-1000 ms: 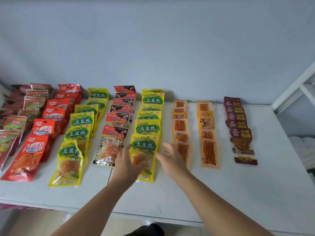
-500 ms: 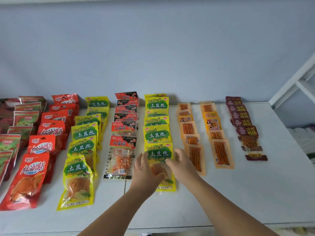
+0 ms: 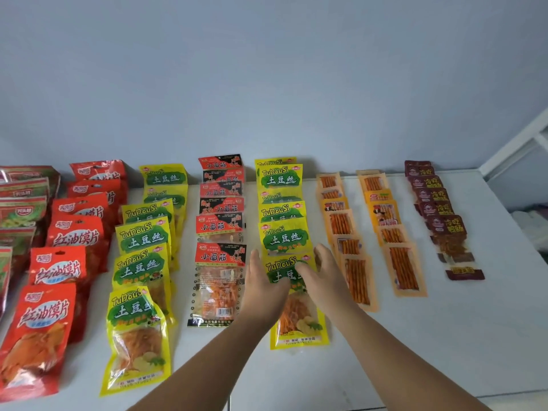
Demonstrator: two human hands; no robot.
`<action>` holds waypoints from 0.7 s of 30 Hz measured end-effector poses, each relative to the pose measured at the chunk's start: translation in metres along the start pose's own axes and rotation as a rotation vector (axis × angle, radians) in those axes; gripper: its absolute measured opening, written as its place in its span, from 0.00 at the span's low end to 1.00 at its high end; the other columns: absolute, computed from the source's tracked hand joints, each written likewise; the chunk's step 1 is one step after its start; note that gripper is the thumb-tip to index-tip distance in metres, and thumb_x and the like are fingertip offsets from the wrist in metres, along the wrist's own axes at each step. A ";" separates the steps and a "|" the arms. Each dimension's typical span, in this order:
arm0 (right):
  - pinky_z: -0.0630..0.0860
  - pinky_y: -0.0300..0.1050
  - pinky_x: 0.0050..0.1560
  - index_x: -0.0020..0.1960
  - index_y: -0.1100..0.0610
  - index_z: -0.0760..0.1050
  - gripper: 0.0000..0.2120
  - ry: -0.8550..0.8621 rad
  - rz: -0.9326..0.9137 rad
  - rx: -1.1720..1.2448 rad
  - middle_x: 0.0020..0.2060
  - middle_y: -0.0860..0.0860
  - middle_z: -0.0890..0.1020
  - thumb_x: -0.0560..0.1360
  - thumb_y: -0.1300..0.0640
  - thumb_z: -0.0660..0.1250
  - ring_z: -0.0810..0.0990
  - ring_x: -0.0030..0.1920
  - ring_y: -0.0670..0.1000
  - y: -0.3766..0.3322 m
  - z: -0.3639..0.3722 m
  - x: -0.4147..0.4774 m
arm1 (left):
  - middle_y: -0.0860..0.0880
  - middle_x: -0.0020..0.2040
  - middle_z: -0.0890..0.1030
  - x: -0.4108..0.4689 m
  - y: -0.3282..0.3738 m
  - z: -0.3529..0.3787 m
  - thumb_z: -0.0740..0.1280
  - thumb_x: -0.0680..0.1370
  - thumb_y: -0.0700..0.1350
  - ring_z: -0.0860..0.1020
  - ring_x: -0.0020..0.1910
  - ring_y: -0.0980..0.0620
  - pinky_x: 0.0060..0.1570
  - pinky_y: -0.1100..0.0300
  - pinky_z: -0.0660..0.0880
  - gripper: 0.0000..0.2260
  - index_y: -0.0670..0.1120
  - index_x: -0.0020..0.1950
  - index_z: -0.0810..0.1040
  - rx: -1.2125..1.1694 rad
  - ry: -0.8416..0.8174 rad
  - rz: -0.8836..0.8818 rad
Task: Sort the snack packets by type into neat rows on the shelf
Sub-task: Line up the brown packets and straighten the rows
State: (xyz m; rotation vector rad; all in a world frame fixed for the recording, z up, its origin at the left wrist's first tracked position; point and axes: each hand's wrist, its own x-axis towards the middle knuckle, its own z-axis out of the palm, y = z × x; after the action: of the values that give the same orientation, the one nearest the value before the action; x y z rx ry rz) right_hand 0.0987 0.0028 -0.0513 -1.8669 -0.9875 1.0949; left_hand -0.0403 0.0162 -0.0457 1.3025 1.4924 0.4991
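Fingers (image 3: 255, 264) of the left hand (image 3: 264, 289) straight and close together, laid along the left edge of the nearest yellow plastic packet (image 3: 298, 320) with its green label, curled round nothing. Fingers (image 3: 321, 256) of the right hand (image 3: 327, 280) likewise stretched out and relaxed, set at the same packet's right edge, thumb reaching left across the green label, nothing gripped. Both hands side by side over the packet's upper half, with the clear window of shredded orange snack showing below the wrists. That packet lying flat at the near end of the right yellow row (image 3: 281, 209), its fellows overlapping like roof tiles toward the far wall. Just left, a row of clear packets with red-and-black headers (image 3: 221, 256), arranged the same way. Further left, a second yellow row (image 3: 142, 268), then a row of shiny red foil packets (image 3: 74, 232), then green-and-red packets (image 3: 20, 209) cut off by the left border. Just right of the right hand, the left row of slim orange stick packets (image 3: 341, 226), its near end partly hidden behind that hand; beside it the right row of slim orange stick packets (image 3: 394, 232). Well apart on the right, a short row of maroon packets (image 3: 439, 209). Everything on a white shelf (image 3: 444, 336) against a pale blue-grey wall (image 3: 267, 84), with a white frame (image 3: 516, 140) at the far right corner.
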 end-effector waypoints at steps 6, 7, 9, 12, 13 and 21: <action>0.69 0.20 0.37 0.61 0.42 0.73 0.14 -0.024 0.004 -0.012 0.47 0.34 0.80 0.77 0.55 0.67 0.75 0.47 0.25 0.001 0.001 0.017 | 0.56 0.53 0.79 0.018 0.009 -0.001 0.66 0.72 0.41 0.81 0.45 0.59 0.40 0.54 0.82 0.26 0.70 0.60 0.68 -0.094 -0.042 0.001; 0.69 0.20 0.36 0.59 0.42 0.72 0.12 -0.019 0.008 -0.029 0.48 0.37 0.80 0.77 0.54 0.67 0.74 0.46 0.24 0.000 -0.001 0.022 | 0.59 0.53 0.78 0.022 0.013 -0.003 0.67 0.73 0.42 0.80 0.47 0.64 0.38 0.61 0.79 0.28 0.76 0.56 0.66 -0.100 -0.047 -0.011; 0.73 0.26 0.39 0.59 0.43 0.72 0.11 -0.019 0.009 -0.058 0.52 0.41 0.79 0.78 0.51 0.67 0.77 0.48 0.28 -0.006 -0.005 0.036 | 0.58 0.59 0.77 0.033 0.026 -0.009 0.67 0.74 0.45 0.78 0.55 0.68 0.48 0.63 0.81 0.28 0.79 0.59 0.65 -0.106 -0.045 -0.034; 0.76 0.32 0.51 0.74 0.52 0.65 0.27 -0.039 0.034 -0.077 0.67 0.47 0.73 0.78 0.47 0.65 0.78 0.59 0.45 -0.022 -0.008 0.064 | 0.48 0.71 0.74 0.060 0.045 -0.017 0.66 0.74 0.50 0.76 0.67 0.45 0.64 0.40 0.76 0.29 0.55 0.75 0.63 -0.124 -0.024 -0.061; 0.76 0.29 0.44 0.74 0.53 0.65 0.26 -0.045 0.036 -0.065 0.64 0.46 0.74 0.79 0.47 0.65 0.79 0.55 0.45 -0.027 -0.007 0.072 | 0.48 0.66 0.77 0.070 0.049 -0.017 0.66 0.75 0.49 0.80 0.62 0.43 0.59 0.40 0.79 0.24 0.52 0.71 0.66 -0.133 -0.010 -0.070; 0.80 0.47 0.41 0.58 0.49 0.74 0.10 -0.021 0.047 0.014 0.47 0.46 0.82 0.79 0.48 0.65 0.82 0.43 0.44 -0.035 -0.004 0.116 | 0.52 0.68 0.76 0.119 0.060 -0.015 0.64 0.82 0.53 0.81 0.50 0.52 0.46 0.53 0.81 0.26 0.50 0.79 0.63 -0.121 0.125 -0.142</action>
State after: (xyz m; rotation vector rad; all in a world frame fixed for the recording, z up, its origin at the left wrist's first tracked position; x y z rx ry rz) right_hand 0.1329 0.1186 -0.0582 -1.8796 -0.9498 1.1484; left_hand -0.0097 0.1473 -0.0410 1.0798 1.6192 0.5778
